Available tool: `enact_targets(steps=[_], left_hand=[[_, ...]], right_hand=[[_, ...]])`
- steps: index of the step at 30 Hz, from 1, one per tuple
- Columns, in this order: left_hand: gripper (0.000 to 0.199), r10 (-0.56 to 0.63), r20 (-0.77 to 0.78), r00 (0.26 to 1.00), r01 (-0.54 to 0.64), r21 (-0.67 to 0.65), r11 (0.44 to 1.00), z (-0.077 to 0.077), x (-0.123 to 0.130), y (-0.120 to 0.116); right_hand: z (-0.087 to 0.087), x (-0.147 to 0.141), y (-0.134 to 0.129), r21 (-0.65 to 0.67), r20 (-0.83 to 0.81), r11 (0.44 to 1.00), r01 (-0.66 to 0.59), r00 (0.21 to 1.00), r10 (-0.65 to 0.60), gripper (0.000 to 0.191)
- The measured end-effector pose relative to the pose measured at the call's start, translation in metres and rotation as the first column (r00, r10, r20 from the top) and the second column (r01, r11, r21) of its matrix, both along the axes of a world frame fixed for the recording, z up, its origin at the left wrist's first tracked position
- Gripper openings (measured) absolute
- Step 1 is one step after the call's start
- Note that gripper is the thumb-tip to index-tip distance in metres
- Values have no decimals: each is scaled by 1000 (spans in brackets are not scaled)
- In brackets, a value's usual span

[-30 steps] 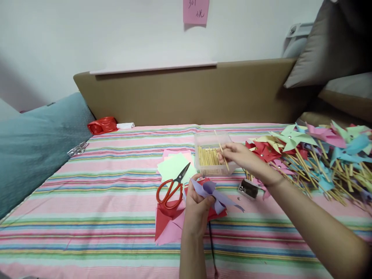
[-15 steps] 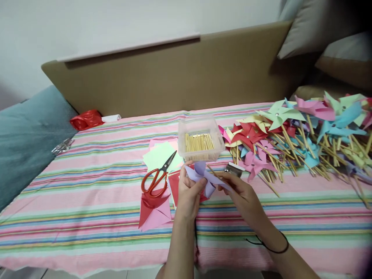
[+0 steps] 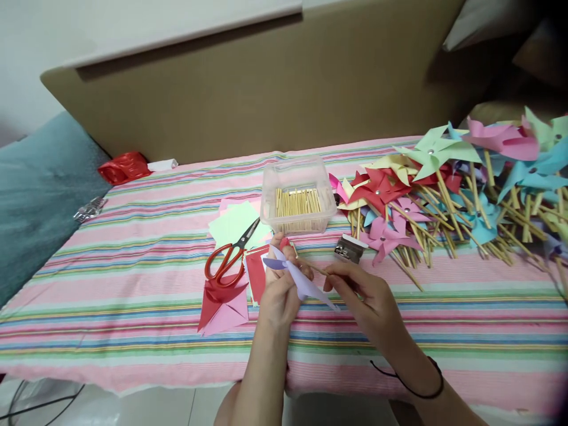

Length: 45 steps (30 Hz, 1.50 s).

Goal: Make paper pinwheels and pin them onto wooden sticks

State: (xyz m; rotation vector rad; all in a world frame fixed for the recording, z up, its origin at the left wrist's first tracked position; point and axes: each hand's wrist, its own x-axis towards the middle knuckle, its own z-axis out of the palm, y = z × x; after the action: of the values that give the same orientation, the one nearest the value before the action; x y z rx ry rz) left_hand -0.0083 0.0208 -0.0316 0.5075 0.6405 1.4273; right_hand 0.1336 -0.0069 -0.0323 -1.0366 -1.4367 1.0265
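Note:
Between my hands is a lavender paper pinwheel (image 3: 304, 283), its folded blades tilted edge-on. My left hand (image 3: 279, 296) pinches it near the centre. My right hand (image 3: 366, 296) grips a thin wooden stick (image 3: 314, 268) that reaches toward the pinwheel's back; whether the two are joined is hidden by my left fingers. Red-handled scissors (image 3: 231, 254) lie to the left, across pale green paper sheets (image 3: 235, 225) and a red and pink paper piece (image 3: 224, 307). Red paper squares (image 3: 256, 275) lie under my left hand. Beyond my hands stands a clear plastic box (image 3: 298, 204) of sticks.
A heap of finished pinwheels (image 3: 435, 195) covers the right side. A small metal and clear case (image 3: 349, 248) lies beside it. On the far left are a red plastic bag (image 3: 124, 168), a white roll (image 3: 162, 165) and a silvery packet (image 3: 90, 209). A striped cloth (image 3: 133, 284) covers the surface.
The pinwheel has turned from facing up to edge-on, leaning over to the right. My right hand has let go of the blade area and now holds the stick farther back. The view has shifted slightly.

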Motion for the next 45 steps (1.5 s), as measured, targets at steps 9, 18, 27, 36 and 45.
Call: enact_targets(steps=[9, 18, 27, 36, 45], left_hand=[[74, -6, 43, 999, 6, -2, 1000, 0, 4, -1], [68, -35, 152, 988, 26, 61, 998, -1, 2, 0], [63, -52, 141, 989, 41, 76, 996, -5, 2, 2], [59, -22, 102, 995, 14, 82, 997, -1, 2, 2], [57, -29, 98, 995, 20, 89, 996, 0, 2, 2]], right_hand=[[-2, 4, 0, 28, 82, 999, -24, 996, 22, 19], [-2, 4, -2, 181, 155, 983, -2, 988, -27, 16], [3, 4, -1, 276, 168, 960, 45, 981, -94, 16], [4, 1, -2, 331, 184, 940, 82, 971, -150, 17], [1, 1, -3, 361, 201, 928, 88, 965, -170, 20]])
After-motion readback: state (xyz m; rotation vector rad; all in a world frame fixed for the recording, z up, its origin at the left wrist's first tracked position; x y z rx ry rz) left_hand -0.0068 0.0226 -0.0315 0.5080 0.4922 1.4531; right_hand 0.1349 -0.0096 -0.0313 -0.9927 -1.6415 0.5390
